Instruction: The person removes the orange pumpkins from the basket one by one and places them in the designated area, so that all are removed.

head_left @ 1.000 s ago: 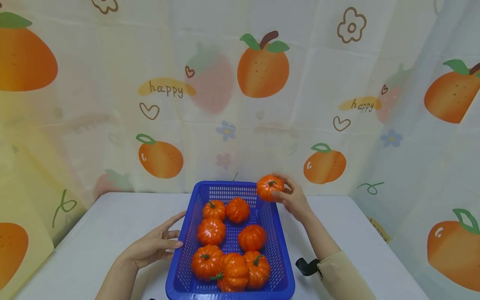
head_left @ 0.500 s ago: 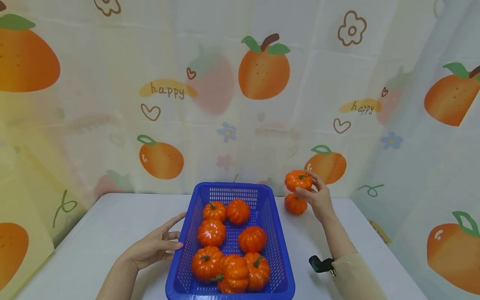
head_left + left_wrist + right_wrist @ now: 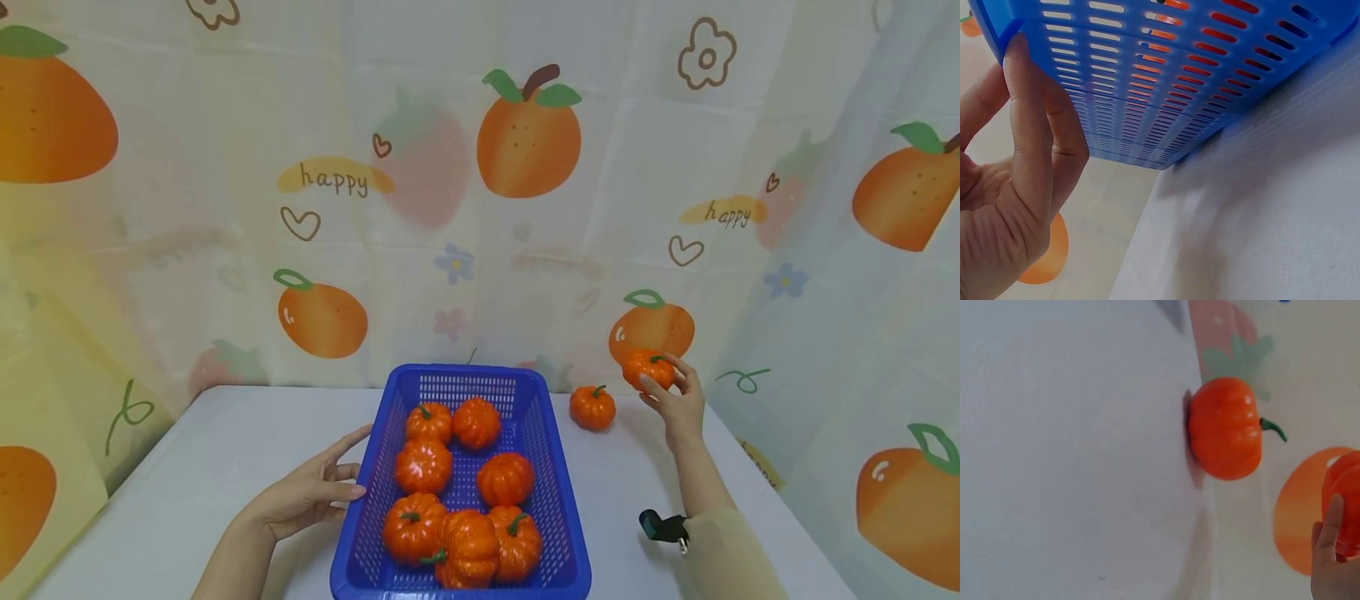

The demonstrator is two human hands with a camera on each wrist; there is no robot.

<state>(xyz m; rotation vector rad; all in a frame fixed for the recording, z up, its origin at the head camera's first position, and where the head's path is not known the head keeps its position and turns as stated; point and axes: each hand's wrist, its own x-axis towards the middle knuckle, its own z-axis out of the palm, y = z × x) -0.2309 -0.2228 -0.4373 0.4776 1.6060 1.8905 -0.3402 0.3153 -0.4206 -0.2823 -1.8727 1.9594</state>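
My right hand (image 3: 681,407) grips a small orange pumpkin (image 3: 641,368) with a green stem, held up above the far right of the table. In the right wrist view, the fingers and part of that pumpkin (image 3: 1344,500) show at the right edge. A second pumpkin (image 3: 592,409) sits on the table just to the left, stem up. The fingers and thumb of my left hand (image 3: 300,496) rest against the left side of a blue plastic basket (image 3: 465,367); in the left wrist view a fingertip touches under its rim. Several pumpkins (image 3: 423,465) lie inside the basket.
The basket stands lengthwise at the middle of a white-covered table (image 3: 217,467). Behind the table's far edge hangs a curtain (image 3: 420,275) printed with fruit. A black device (image 3: 662,527) is strapped at my right wrist.
My right hand has carried its pumpkin from over the basket's far right corner rightward, past the pumpkin on the table, which now shows fully. The left hand and basket stay put.
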